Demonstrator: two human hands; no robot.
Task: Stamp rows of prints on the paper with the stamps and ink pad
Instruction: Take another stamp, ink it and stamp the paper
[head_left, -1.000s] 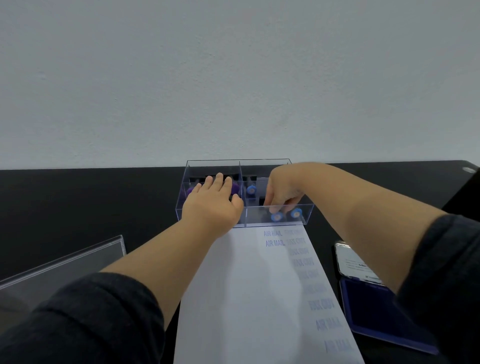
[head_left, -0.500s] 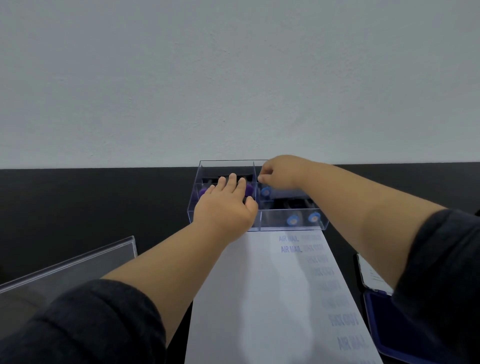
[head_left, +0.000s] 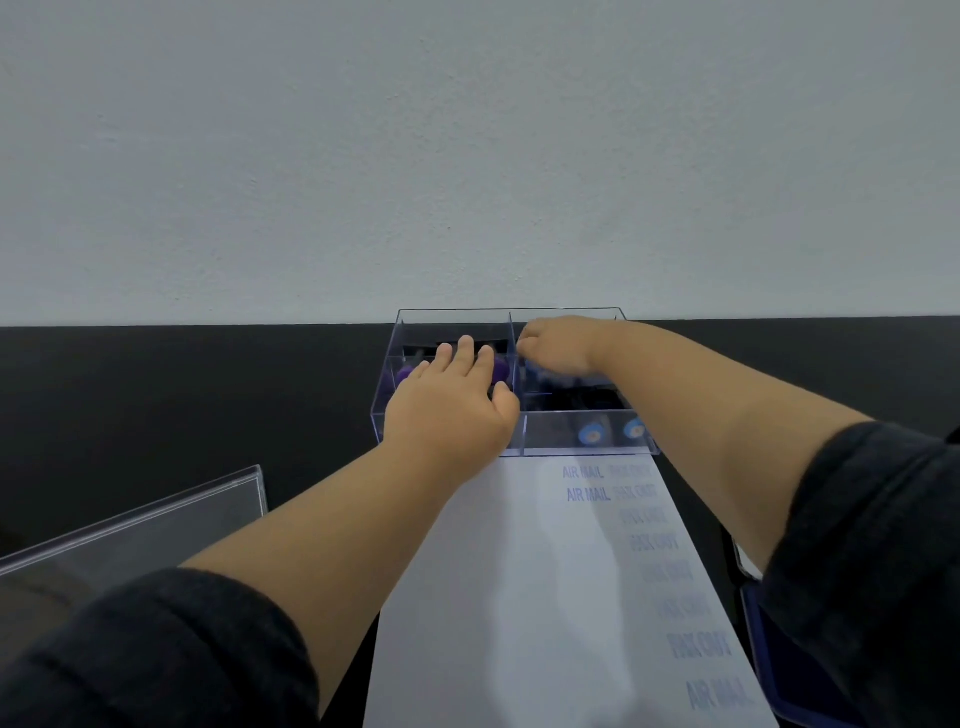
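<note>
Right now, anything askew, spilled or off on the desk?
Nothing spilled or damaged. The clear acrylic divided box sits square at the top of the white paper sheet. Only oddity: the blue stamped prints vary, crisp "AIR MAIL" beside fainter, blurred ones.

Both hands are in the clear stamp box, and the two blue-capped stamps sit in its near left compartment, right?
Not quite. The head view shows both hands, left and right, in the clear stamp box, but the two blue-capped stamps sit in its near right compartment.
</note>
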